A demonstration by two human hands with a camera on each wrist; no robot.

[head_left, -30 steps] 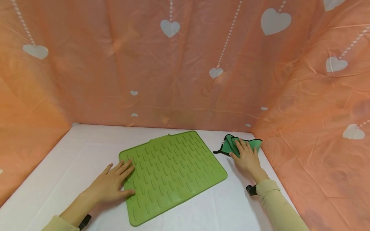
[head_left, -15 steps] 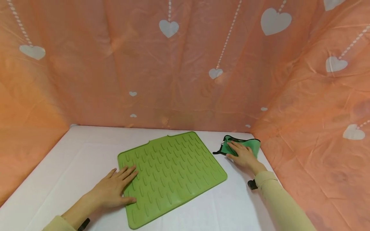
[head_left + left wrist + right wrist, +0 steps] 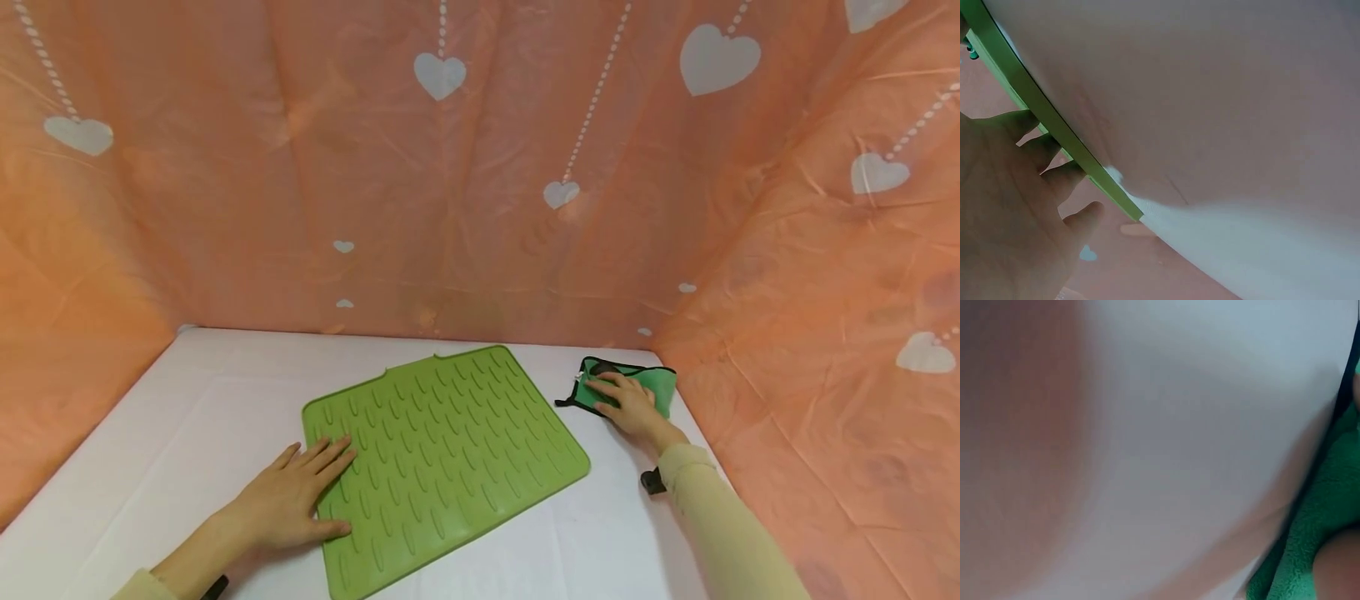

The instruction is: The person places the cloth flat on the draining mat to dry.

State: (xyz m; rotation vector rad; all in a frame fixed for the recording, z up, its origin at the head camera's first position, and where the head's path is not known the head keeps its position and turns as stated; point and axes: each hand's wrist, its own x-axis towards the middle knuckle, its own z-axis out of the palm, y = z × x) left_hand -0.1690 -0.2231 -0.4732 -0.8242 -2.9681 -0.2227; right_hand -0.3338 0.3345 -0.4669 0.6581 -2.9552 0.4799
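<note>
A green silicone drying mat [image 3: 450,450] with raised ridges lies at a slant on the white table. My left hand [image 3: 288,500] rests spread over its left edge, fingertips and thumb on the ridged surface. From the left wrist view, the fingers run up to the mat's rim [image 3: 1079,147]. Farther right, my right hand [image 3: 633,408] lies on a small green cloth [image 3: 662,383] with black edging, fingers extended over it toward the left and hiding part of it. In the right wrist view, the fluffy cloth [image 3: 1329,487] shows at the right side, with a fingertip on it.
The white tabletop [image 3: 225,408] ends at the back and right against an orange curtain [image 3: 480,208] printed with pale hearts. A black hanging loop [image 3: 564,403] sticks out from the cloth's left corner. Black bands sit at both wrists.
My right hand has shifted slightly left over the cloth, whose folds now lie differently, flatter on the left. My left hand has moved slightly down along the mat's edge.
</note>
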